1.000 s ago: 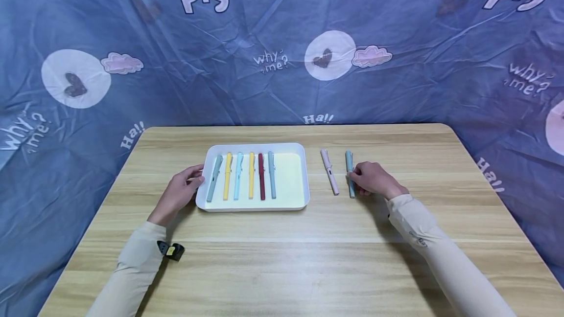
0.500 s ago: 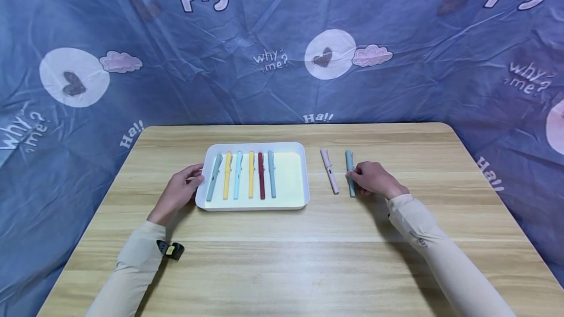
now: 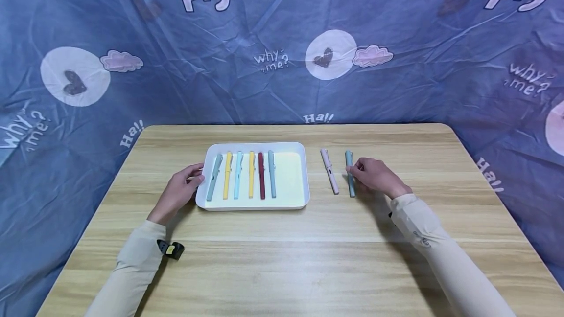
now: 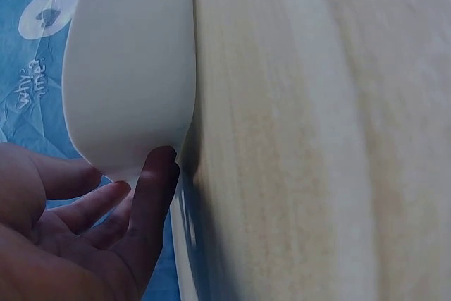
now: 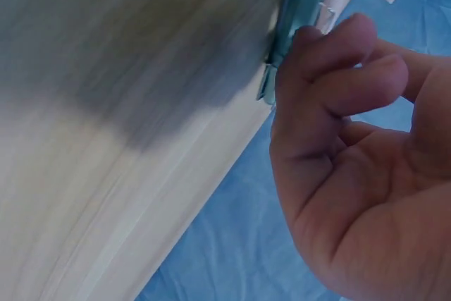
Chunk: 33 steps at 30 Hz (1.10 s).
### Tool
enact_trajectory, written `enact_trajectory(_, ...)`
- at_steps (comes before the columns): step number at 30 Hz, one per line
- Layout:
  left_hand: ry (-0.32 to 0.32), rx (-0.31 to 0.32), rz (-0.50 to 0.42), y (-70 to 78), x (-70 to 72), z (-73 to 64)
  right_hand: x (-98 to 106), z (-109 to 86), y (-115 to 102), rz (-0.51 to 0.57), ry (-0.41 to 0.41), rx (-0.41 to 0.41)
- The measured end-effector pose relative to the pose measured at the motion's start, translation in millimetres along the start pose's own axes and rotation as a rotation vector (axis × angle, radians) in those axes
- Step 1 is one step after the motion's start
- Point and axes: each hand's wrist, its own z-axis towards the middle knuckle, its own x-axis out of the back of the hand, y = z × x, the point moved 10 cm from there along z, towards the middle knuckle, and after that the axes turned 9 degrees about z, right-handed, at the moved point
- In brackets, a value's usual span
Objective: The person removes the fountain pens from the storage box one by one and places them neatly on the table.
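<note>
pens [image 3: 251, 175]: six in tray [image 3: 292, 175]; lilac pen [image 3: 330, 172], teal pen [image 3: 351, 182] left out on surface [image 3: 282, 273], tray's three o'clock. left hand [image 3: 177, 190] gripping tray, nine o'clock; right hand [image 3: 373, 175] at teal pen, pinch unclear.

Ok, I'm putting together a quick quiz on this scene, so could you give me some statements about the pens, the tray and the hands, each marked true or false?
1. The red pen lies between a yellow pen and a blue pen. True.
2. The white tray holds four pens. False: it holds six.
3. The right hand is at the blue-green pen outside the tray. True.
4. The pink pen is inside the tray. False: it lies on the table, between the tray and the blue-green pen.
5. The left hand touches the tray. True.
</note>
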Motion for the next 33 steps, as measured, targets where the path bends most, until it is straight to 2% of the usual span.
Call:
enact_trajectory(9,-0.003,0.009,-0.009,-0.5,-0.7,0.5,0,-1.1,-15,0.125,0.015,0.025)
enact_trajectory(18,-0.001,-0.001,-0.012,1.1,-0.4,-0.3,-13,-0.7,-33,0.379,-0.071,0.082)
enact_trajectory(25,-0.013,0.019,-0.03,-2.7,-0.8,-0.5,-19,0.6,-51,0.434,-0.096,0.111)
enact_trajectory(33,-0.004,0.005,-0.028,-2.2,-0.3,0.9,-30,4.7,-67,0.484,-0.13,0.122)
